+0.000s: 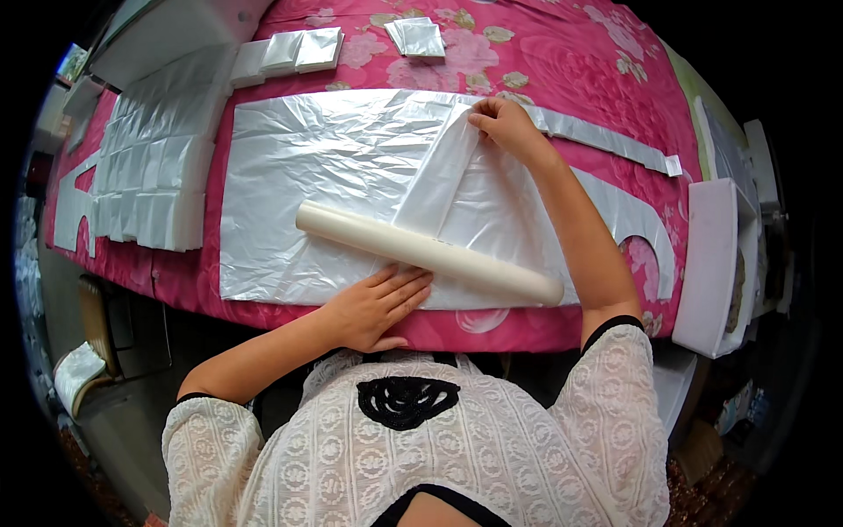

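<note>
A large white plastic bag (307, 149) lies spread and wrinkled over the table, its handle-shaped end with a curved cutout (645, 250) reaching to the right. Across it, slanting, rests a long cream-coloured tube (421, 250). My left hand (379, 307) is flat, fingers stretched out, on the bag's near edge just below the tube. At the bag's far edge my right hand (505, 125) pinches the top of a folded-over strip (436, 180) of the plastic. That strip runs down toward the tube, and its lower end meets the tube's far side.
A pink flowered cloth (580, 70) covers the table. Stacks of folded plastic packets (158, 158) stand at the left, with smaller stacks (318, 48) behind and a few loose packets (417, 38) at the back. A white open box (707, 263) sits by the right edge.
</note>
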A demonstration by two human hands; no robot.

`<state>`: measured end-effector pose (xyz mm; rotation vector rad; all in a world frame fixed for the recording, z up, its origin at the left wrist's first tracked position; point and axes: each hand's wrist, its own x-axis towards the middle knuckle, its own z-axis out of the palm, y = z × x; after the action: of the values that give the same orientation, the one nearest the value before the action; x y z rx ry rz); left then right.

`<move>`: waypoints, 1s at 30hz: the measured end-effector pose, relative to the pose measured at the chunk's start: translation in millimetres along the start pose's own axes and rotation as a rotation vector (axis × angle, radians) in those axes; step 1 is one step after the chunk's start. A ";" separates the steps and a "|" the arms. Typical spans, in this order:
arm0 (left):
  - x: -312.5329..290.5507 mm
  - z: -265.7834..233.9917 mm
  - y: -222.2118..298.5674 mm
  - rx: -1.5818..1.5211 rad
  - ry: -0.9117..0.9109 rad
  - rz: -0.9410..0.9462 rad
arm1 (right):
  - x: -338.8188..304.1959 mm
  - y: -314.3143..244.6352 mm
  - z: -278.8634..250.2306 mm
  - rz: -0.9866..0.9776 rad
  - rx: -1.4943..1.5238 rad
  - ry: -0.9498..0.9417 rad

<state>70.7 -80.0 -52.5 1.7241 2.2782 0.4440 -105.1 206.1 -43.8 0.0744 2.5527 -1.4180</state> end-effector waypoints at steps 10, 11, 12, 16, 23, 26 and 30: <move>0.9 22.9 29.5 0.120 0.020 -0.080 | -185.4 -24.7 76.2 -0.506 -0.504 -0.025; 1.2 23.0 31.1 0.124 0.024 -0.090 | -192.6 -19.2 80.7 -0.488 -0.519 -0.010; 1.2 23.4 32.7 0.127 0.027 -0.100 | -196.1 -15.4 83.3 -0.470 -0.533 0.004; -0.4 20.5 33.1 0.036 -0.009 -0.119 | -170.1 20.2 22.6 -0.342 -0.684 0.347; 3.2 0.0 12.5 -0.014 0.071 -0.111 | -170.2 34.7 -20.7 -0.268 -0.607 0.467; 6.3 12.5 20.4 0.059 0.061 -0.164 | -185.0 -0.3 31.1 -0.499 -0.465 0.160; 7.7 43.7 51.5 0.165 0.083 -0.263 | -171.4 -14.7 77.5 -0.703 -0.561 0.087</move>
<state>130.7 -55.5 -73.0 1.4678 2.6207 0.2849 72.7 143.5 -34.2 -0.9429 3.0964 -0.7856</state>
